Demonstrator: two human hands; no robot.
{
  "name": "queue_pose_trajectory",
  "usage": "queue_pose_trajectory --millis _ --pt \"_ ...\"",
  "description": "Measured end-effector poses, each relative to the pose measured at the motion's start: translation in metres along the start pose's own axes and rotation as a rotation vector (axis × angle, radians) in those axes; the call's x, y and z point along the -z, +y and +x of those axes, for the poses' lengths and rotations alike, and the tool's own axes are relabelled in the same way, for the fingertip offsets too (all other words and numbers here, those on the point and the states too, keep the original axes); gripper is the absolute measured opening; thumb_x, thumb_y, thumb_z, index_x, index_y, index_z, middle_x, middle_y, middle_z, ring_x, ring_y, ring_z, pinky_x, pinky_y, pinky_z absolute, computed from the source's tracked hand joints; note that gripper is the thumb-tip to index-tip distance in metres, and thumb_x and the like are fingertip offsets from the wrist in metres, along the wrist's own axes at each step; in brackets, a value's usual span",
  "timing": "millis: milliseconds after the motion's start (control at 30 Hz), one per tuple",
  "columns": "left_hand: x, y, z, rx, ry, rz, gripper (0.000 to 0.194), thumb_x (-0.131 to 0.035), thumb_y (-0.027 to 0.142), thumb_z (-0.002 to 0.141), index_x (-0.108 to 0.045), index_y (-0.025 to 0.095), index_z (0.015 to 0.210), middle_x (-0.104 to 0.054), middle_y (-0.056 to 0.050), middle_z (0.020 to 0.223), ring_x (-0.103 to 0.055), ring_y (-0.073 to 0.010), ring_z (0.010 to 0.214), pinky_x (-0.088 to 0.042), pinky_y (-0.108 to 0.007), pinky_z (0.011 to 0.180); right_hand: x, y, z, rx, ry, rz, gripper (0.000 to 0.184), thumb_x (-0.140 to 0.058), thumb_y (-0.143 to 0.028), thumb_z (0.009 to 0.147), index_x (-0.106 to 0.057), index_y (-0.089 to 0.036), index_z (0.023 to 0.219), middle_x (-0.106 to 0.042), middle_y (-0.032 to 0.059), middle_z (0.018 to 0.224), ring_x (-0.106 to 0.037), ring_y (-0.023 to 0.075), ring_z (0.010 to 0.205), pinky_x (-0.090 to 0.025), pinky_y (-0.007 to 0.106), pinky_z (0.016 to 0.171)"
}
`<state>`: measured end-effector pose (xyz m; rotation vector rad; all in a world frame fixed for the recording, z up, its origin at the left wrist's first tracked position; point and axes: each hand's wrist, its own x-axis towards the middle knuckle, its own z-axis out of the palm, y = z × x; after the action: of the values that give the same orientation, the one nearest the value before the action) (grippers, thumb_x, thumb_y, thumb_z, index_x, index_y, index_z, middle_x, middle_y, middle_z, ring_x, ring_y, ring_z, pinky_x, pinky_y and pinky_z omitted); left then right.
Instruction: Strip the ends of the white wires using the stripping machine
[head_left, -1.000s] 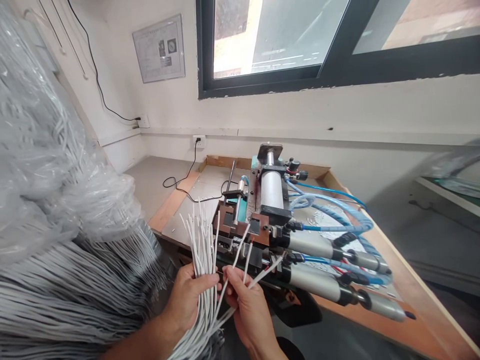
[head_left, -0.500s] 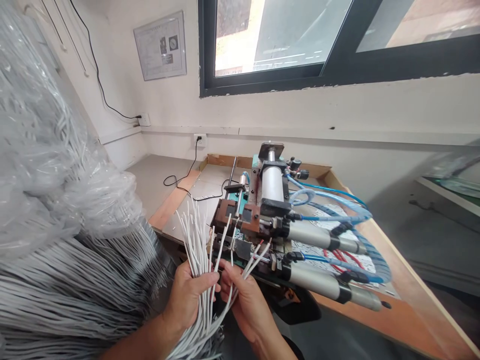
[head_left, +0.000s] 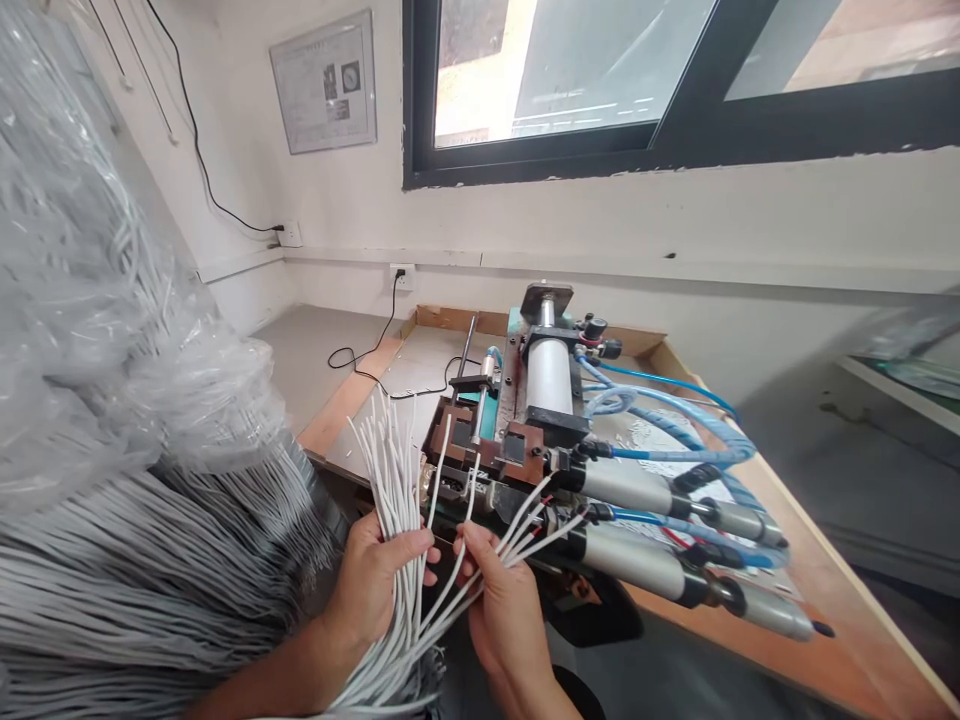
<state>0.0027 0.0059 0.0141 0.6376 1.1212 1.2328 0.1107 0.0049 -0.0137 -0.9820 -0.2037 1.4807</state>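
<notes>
A thick bundle of white cables (head_left: 394,490) is gripped in my left hand (head_left: 375,575), the thumb lying across it and the free ends fanned upward. My right hand (head_left: 502,590) pinches one white cable (head_left: 470,495) between thumb and fingers, its tip upright before the machine's jaws. Several other cables (head_left: 536,530) pass through the right hand and lean to the right, a few showing reddish ends. Just beyond both hands stands a pneumatic machine (head_left: 480,460) with brown jaw blocks and silver cylinders. Whether the pinched cable's tip touches the jaws I cannot tell.
To the left hang large masses of grey cables (head_left: 150,560), partly wrapped in clear plastic (head_left: 202,400). Blue air hoses (head_left: 697,440) loop at the machine's right. The wood-edged table (head_left: 847,610) carries white scraps. A black power cord (head_left: 360,372) lies behind.
My right hand has shifted slightly right and now pinches a single cable higher up. More cables lean rightward from it. The machine's cylinder rods at right have extended, and the jaw block has moved right.
</notes>
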Motion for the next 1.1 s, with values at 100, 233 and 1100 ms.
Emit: queue_pose_trajectory --millis 100,233,1100 --pt "-0.003 0.004 0.001 -0.005 -0.004 0.001 0.013 -0.068 0.013 0.059 -0.061 0.011 0.069 -0.059 0.0 0.058 -0.057 -0.013 0.053 -0.047 -0.022 0.043 -0.004 -0.003 0.005 -0.037 0.007 0.058 0.024 -0.078 -0.027 0.051 -0.06 -0.012 0.057 -0.052 -0.0042 0.046 -0.039 0.0047 0.04 -0.031 0.015 0.039" --pt "-0.006 0.007 0.002 0.002 -0.006 0.009 0.013 -0.068 0.013 0.059 -0.062 0.011 0.07 -0.059 0.0 0.058 -0.057 -0.0129 0.052 -0.047 -0.021 0.043 -0.003 -0.004 0.009 -0.089 -0.016 0.083 0.022 -0.077 -0.025 0.052 -0.06 -0.012 0.058 -0.051 -0.0043 0.046 -0.04 0.0049 0.04 -0.032 0.015 0.039" --pt "0.0 -0.003 -0.004 0.09 -0.012 0.044 0.011 -0.067 0.016 0.058 -0.063 0.011 0.066 -0.063 -0.003 0.052 -0.058 -0.0147 0.048 -0.047 -0.026 0.046 -0.001 -0.004 -0.004 -0.019 -0.064 -0.095 0.024 -0.074 -0.033 0.057 -0.063 -0.012 0.059 -0.049 -0.0042 0.045 -0.042 0.0076 0.041 -0.035 0.02 0.041"
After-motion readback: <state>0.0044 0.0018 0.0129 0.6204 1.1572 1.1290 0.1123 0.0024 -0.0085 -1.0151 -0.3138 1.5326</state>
